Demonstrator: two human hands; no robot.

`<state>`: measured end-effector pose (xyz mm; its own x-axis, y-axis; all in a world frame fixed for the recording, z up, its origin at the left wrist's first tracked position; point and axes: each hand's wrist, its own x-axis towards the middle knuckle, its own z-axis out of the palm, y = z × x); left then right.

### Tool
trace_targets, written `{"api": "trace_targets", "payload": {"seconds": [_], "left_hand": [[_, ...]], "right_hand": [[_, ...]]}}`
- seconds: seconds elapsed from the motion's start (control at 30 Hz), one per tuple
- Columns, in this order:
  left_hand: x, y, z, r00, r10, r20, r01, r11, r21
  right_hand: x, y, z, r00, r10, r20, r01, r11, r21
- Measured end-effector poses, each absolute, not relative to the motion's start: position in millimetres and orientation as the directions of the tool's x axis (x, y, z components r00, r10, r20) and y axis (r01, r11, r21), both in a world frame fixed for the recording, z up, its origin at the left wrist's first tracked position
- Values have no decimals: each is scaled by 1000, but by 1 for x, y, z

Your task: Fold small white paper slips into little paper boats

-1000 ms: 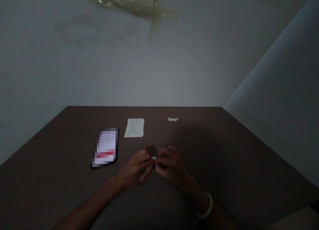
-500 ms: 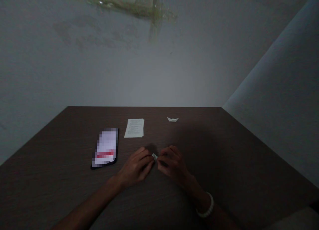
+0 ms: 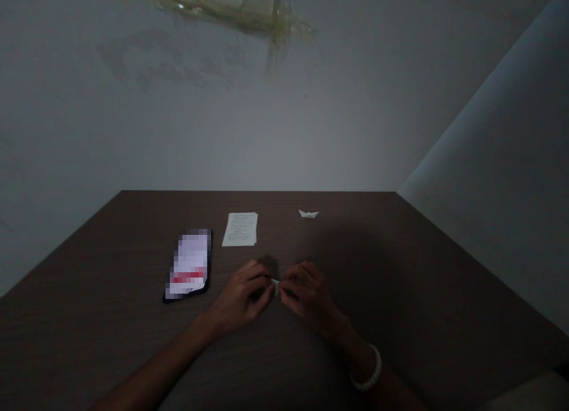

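My left hand (image 3: 242, 297) and my right hand (image 3: 306, 295) meet at the middle of a dark wooden table (image 3: 89, 316). Both pinch a tiny folded piece of white paper (image 3: 275, 284) between their fingertips, just above the tabletop. Most of the paper is hidden by my fingers. A white beaded bracelet (image 3: 368, 372) circles my right wrist.
A phone (image 3: 189, 264) with a lit screen lies to the left of my hands. Behind it rests a small stack of white paper sheets (image 3: 240, 229). A small white paper boat (image 3: 308, 213) stands near the table's far edge. Grey walls close in behind and at right.
My fingers have shifted slightly around the small paper, turning it between the fingertips. Both hands stay in the same place.
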<state>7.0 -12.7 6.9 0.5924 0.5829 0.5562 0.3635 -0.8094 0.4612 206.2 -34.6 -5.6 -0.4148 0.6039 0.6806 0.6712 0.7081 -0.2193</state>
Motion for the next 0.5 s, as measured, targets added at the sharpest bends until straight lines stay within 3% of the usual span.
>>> {"api": "trace_targets", "payload": {"seconds": [0.3, 0.5], "left_hand": [[7, -8, 8, 545, 739, 397, 474, -662, 580], [6, -6, 7, 535, 753, 383, 447, -637, 628]], "right_hand": [[207, -35, -4, -388, 576, 720, 685, 703, -193], [207, -36, -1, -369, 568, 736, 686, 700, -196]]}}
